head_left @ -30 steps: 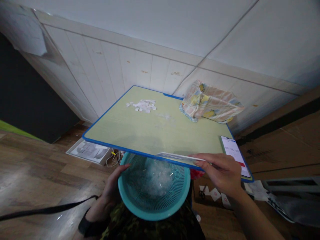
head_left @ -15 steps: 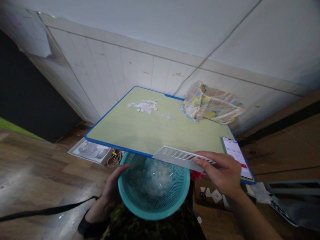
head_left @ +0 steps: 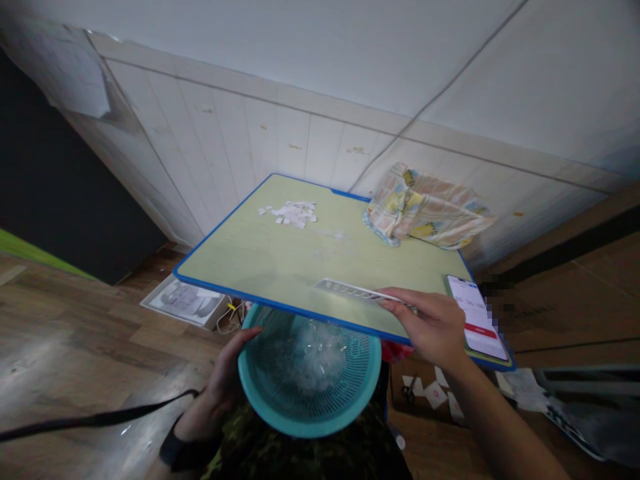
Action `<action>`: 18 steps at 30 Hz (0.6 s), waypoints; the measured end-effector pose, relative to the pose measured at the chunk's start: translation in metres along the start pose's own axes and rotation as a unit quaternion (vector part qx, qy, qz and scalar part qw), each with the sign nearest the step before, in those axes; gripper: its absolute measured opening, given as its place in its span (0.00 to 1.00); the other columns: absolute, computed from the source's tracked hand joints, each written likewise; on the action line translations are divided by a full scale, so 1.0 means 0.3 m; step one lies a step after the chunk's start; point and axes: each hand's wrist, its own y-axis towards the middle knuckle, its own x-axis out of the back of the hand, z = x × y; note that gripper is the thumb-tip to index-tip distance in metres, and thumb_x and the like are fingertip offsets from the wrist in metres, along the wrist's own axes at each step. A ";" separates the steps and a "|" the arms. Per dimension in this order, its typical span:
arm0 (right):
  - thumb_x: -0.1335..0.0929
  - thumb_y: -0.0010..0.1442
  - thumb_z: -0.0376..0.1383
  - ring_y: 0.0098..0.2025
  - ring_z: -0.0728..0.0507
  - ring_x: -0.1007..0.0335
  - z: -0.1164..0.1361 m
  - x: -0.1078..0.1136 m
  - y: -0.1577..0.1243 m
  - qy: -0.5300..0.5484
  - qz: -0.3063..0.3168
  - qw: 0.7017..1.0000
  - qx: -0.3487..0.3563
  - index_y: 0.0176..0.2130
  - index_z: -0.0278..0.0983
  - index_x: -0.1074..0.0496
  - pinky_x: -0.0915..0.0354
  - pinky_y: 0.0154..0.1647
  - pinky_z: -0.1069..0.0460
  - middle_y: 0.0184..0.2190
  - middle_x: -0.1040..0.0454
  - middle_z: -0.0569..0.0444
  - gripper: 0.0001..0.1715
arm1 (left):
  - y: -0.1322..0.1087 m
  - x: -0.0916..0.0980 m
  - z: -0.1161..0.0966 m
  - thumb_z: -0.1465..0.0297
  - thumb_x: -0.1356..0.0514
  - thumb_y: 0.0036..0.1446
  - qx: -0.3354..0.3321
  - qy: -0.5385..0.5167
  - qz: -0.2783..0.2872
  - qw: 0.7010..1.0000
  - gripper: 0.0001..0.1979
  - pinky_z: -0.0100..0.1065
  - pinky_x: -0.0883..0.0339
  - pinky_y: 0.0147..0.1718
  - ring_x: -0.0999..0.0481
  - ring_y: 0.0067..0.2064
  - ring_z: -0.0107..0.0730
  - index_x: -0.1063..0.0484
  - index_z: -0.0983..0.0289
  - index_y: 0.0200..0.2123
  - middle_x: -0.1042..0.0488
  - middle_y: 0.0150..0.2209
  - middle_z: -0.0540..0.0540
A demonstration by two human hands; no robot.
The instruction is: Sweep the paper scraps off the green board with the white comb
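My left hand (head_left: 226, 373) grips the left rim of a turquoise plastic basket (head_left: 311, 427), held tilted below the table's near edge. Inside the basket lies a heap of clear, whitish shreds (head_left: 316, 357); I cannot make out their material. In my right hand (head_left: 434, 325) is a flat white plastic strip with a row of slots (head_left: 346, 289), pinched between thumb and fingers at its right end. The strip is low over the near part of the yellow-green tabletop (head_left: 235, 257). A pile of small white paper pieces (head_left: 296, 213) sits toward the far left of the table, with faint whitish bits nearer the middle.
A patterned cloth (head_left: 425, 217) lies bunched at the back right of the table. A phone (head_left: 477, 321) rests along the right edge. The wall stands right behind. On the floor are a white box (head_left: 185, 303) at left and scissors (head_left: 410, 390) with papers at right.
My right hand has moved the slotted strip from the table's near edge inward over the tabletop and tilted it flatter. The left hand keeps the basket in nearly the same place.
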 end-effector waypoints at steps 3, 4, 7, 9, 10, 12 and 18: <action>0.27 0.59 0.33 0.31 0.45 0.18 0.013 0.024 -0.023 0.010 0.018 1.000 0.011 0.39 0.48 0.17 0.24 0.32 0.54 0.34 0.16 0.62 0.10 | -0.003 -0.002 0.001 0.75 0.39 0.58 0.001 -0.003 0.011 1.000 0.07 0.38 0.20 0.31 0.16 0.26 0.43 0.19 0.69 0.32 0.14 0.28 0.61; 0.27 0.59 0.32 0.30 0.46 0.18 0.017 0.031 -0.030 0.011 0.023 1.000 0.015 0.40 0.49 0.18 0.25 0.32 0.55 0.35 0.16 0.62 0.11 | -0.001 -0.001 0.002 0.75 0.39 0.59 0.009 -0.005 0.016 1.000 0.08 0.39 0.20 0.31 0.16 0.26 0.44 0.19 0.70 0.33 0.14 0.28 0.61; 0.27 0.59 0.30 0.31 0.47 0.18 0.031 0.047 -0.047 0.002 0.026 1.000 0.016 0.40 0.49 0.18 0.26 0.33 0.55 0.35 0.16 0.63 0.13 | 0.010 0.004 0.004 0.74 0.39 0.59 0.018 -0.009 0.012 1.000 0.09 0.41 0.19 0.31 0.15 0.27 0.47 0.18 0.71 0.38 0.14 0.28 0.61; 0.27 0.59 0.30 0.30 0.47 0.18 0.042 0.053 -0.056 0.002 0.025 1.000 0.013 0.40 0.49 0.18 0.26 0.33 0.55 0.35 0.16 0.63 0.13 | 0.018 0.010 0.007 0.75 0.38 0.58 0.013 -0.012 0.004 1.000 0.09 0.41 0.19 0.32 0.15 0.27 0.47 0.18 0.70 0.40 0.14 0.28 0.60; 0.27 0.58 0.30 0.30 0.47 0.18 0.048 0.056 -0.059 0.005 0.024 1.000 0.013 0.40 0.48 0.18 0.26 0.32 0.55 0.35 0.16 0.62 0.13 | 0.021 0.013 0.009 0.75 0.38 0.58 0.010 -0.014 0.001 1.000 0.09 0.41 0.20 0.31 0.15 0.27 0.47 0.18 0.70 0.39 0.14 0.27 0.60; 0.26 0.58 0.30 0.28 0.47 0.19 0.058 0.061 -0.065 0.011 0.024 1.000 0.015 0.40 0.48 0.18 0.26 0.30 0.54 0.34 0.16 0.62 0.13 | 0.023 0.017 0.012 0.74 0.37 0.57 0.009 -0.020 0.004 1.000 0.08 0.40 0.20 0.31 0.15 0.28 0.46 0.18 0.69 0.38 0.14 0.27 0.59; 0.26 0.59 0.34 0.29 0.44 0.18 0.031 0.062 -0.039 -0.045 -0.028 0.999 -0.010 0.38 0.48 0.17 0.26 0.30 0.53 0.33 0.16 0.60 0.09 | 0.015 0.011 0.009 0.75 0.38 0.58 0.000 -0.008 0.002 1.000 0.07 0.38 0.20 0.33 0.15 0.28 0.44 0.19 0.68 0.32 0.14 0.28 0.60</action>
